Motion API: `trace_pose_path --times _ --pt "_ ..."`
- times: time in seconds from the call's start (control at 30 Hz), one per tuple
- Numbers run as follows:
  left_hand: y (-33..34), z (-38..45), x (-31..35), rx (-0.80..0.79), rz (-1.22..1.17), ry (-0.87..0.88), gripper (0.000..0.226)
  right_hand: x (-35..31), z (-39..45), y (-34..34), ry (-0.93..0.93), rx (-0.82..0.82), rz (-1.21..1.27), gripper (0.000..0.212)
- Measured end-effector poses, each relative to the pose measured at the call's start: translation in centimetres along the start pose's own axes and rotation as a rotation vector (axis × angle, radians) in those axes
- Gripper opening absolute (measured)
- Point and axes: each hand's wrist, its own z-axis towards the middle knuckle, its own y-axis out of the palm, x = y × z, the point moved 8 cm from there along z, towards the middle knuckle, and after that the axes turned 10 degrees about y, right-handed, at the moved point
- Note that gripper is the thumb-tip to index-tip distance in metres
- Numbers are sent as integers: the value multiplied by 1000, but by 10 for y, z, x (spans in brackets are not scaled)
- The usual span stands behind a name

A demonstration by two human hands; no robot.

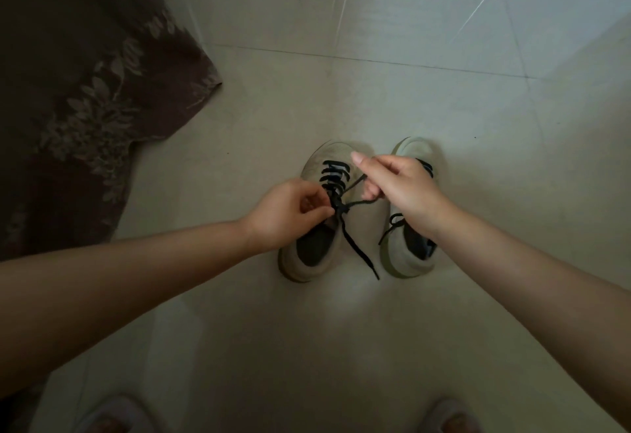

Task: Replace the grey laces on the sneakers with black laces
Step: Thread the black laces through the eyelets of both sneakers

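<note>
Tying off the black lace on the left-hand sneaker; both shoes already carry black.

Far left, a dark brown leaf-patterned cloth [92, 98] lies on the pale tiled floor [409, 91], away from the work; your left hand [290, 214], fingers curled, pinches the flat black shoelace [358, 248] at its knot above the pale beige left-hand sneaker [314, 262], likely to steady the knot while the other side pulls; one loose end trails down between the shoes; your right hand [396, 187] pinches the other strand, drawn taut towards the right, forefinger stretched out; under it the matching right-hand sneaker [406, 258] stands just beside the first, its black lace seemingly tied; no grey laces in view; task looks near done.
</note>
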Motion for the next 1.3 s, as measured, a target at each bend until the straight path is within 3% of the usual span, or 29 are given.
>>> trace_pose_path --times 0.13,0.3,0.4,0.53,0.67,0.73,0.8,0.87,0.93,1.07,1.2,1.3 --pt "6 7 2 -25 214 61 15 4 4 1 63 -50 46 41" --pt "-20 1 -16 -34 105 14 15 10 12 -38 109 -96 -670 26" --pt "-40 -10 -36 -46 42 -72 22 32 13 -57 183 -118 -617 23" --pt "-39 -13 -51 -118 163 -155 35 29 12 -49 27 -2 -853 26" --pt "-17 -1 -37 -227 172 -164 46 15 5 -13 -51 -154 -878 32" --pt "-14 7 -28 -190 186 -112 46 3 5 -12 -90 -132 -756 30" --pt "-21 12 -24 -121 215 -83 46 -6 7 -30 -49 -80 -477 23" --pt "-29 13 -29 -71 245 -75 45 -7 7 -47 86 -170 -147 24" --pt "-34 9 -38 -51 276 -96 44 6 5 -58 243 -296 -75 26" --pt "-39 2 -50 -53 334 -131 42 20 9 -87 217 -187 -918 24" --pt "-24 1 -46 -166 397 -105 41 14 8 -68 92 -199 -866 21" --pt "-8 3 -35 -250 274 -153 52 2 4 -24 -196 -104 -1009 45"
